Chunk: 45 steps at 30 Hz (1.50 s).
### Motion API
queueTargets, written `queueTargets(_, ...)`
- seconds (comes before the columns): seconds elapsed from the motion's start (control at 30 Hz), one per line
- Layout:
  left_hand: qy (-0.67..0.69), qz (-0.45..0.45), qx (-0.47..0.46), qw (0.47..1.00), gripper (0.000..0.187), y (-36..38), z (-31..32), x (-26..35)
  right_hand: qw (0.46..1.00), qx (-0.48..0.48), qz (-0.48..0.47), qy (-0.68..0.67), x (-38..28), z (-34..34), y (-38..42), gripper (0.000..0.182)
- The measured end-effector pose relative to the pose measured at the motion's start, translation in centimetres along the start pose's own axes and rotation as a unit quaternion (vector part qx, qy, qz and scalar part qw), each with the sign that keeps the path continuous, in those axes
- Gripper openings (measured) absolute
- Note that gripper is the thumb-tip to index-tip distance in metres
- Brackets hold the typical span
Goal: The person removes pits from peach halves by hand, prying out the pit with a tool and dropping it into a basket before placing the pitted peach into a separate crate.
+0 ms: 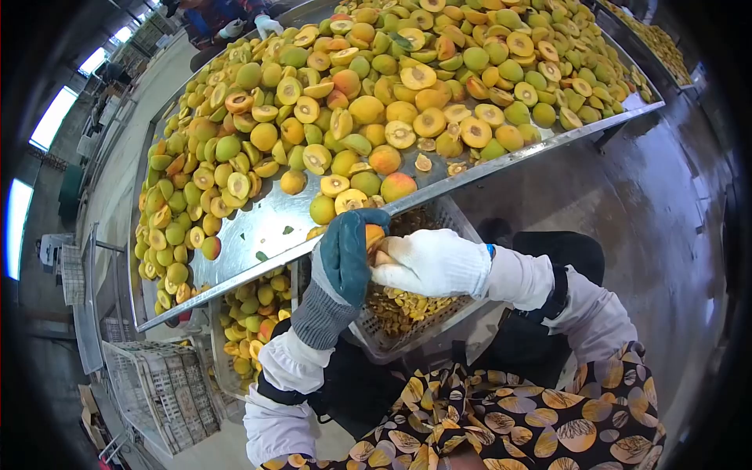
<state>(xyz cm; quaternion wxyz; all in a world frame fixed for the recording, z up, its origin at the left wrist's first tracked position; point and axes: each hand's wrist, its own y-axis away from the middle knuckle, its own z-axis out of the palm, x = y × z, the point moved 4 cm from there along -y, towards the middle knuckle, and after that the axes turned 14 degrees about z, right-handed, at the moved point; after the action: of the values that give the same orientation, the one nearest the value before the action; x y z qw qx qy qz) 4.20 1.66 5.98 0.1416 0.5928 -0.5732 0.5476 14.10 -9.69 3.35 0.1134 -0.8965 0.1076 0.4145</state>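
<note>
My left hand, in a green coated glove with a grey cuff, is closed around an orange-yellow fruit at the near edge of a metal table. My right hand, in a white glove, meets it from the right, its fingers pressed together at the same fruit; whether they hold anything else is hidden. Both hands are above a crate with small yellow-brown pieces in it. Halved and whole yellow-green fruits are heaped on the table.
Another crate of fruit is under the table's edge, left of my arms. A white slatted crate stands on the floor at lower left. Across the table, a person's gloved hand rests near the heap. Wet floor shows at right.
</note>
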Motion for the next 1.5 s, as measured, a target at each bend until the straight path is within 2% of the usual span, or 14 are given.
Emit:
queueTargets(0.17, 0.050, -0.179, -0.004, 0.983, 0.038, 4.0, -5.0, -2.4, 0.968, 0.088, -0.017, 0.233, -0.8, -0.8, 0.4, 0.044)
queueTargets(0.23, -0.136, -0.307, -0.030, 0.941, 0.049, 6.6, -9.5, -3.4, 0.955, 0.052, 0.045, 0.288, 1.0, -0.1, 0.6, 0.043)
queueTargets(0.3, -0.463, -0.114, -0.045, 0.878, 0.033, 9.2, -12.6, -5.9, 0.943, 0.003, 0.149, 0.298, 5.4, 1.7, 1.4, 0.045)
queueTargets(0.33, -0.566, -0.313, -0.185, 0.740, 0.032, 7.0, -12.6, -3.8, 0.944, -0.054, 0.186, 0.269, 5.5, 1.9, 1.5, 0.046)
queueTargets(0.37, -0.608, -0.280, -0.148, 0.728, 0.034, 6.1, -13.0, -4.5, 0.939, -0.113, 0.221, 0.239, 5.3, 1.9, 1.6, 0.047)
queueTargets(0.5, -0.460, -0.059, -0.038, 0.885, 0.044, 0.1, -8.1, -10.5, 0.940, -0.126, 0.200, 0.248, 3.9, 2.9, 1.6, 0.047)
queueTargets(0.57, -0.395, -0.119, -0.162, 0.896, 0.047, -2.7, -6.0, -13.6, 0.941, -0.111, 0.177, 0.265, 5.0, 2.7, 2.0, 0.045)
queueTargets(0.87, -0.367, -0.190, -0.039, 0.910, 0.044, -2.5, -10.8, -17.9, 0.971, -0.051, 0.218, 0.083, 4.1, 1.3, 0.6, 0.045)
queueTargets(1.07, -0.155, 0.132, 0.044, 0.978, 0.046, 1.0, -4.3, -6.3, 0.877, -0.191, 0.372, -0.238, -1.3, -2.3, -0.8, 0.050)
queueTargets(1.17, 0.028, 0.015, 0.059, 0.998, 0.041, 0.4, -1.7, -3.9, 0.951, -0.112, 0.259, -0.129, -0.8, -1.8, -1.7, 0.051)
queueTargets(1.2, 0.290, -0.089, 0.144, 0.942, 0.040, 0.5, -1.2, -4.9, 0.972, -0.056, 0.221, -0.051, -0.4, -1.4, -1.5, 0.052)
queueTargets(1.27, 0.386, -0.152, 0.250, 0.875, 0.063, 0.9, 0.5, -6.1, 0.972, -0.038, 0.232, 0.014, -0.8, -1.3, -1.0, 0.052)
queueTargets(1.4, 0.190, -0.048, 0.250, 0.948, 0.046, 1.3, 0.4, -5.7, 0.964, -0.064, 0.255, -0.047, -1.0, -1.0, -1.0, 0.052)
queueTargets(1.5, 0.287, -0.071, 0.279, 0.914, 0.041, 1.1, 1.0, -4.9, 0.963, -0.051, 0.258, -0.066, -0.2, -0.4, -0.9, 0.052)
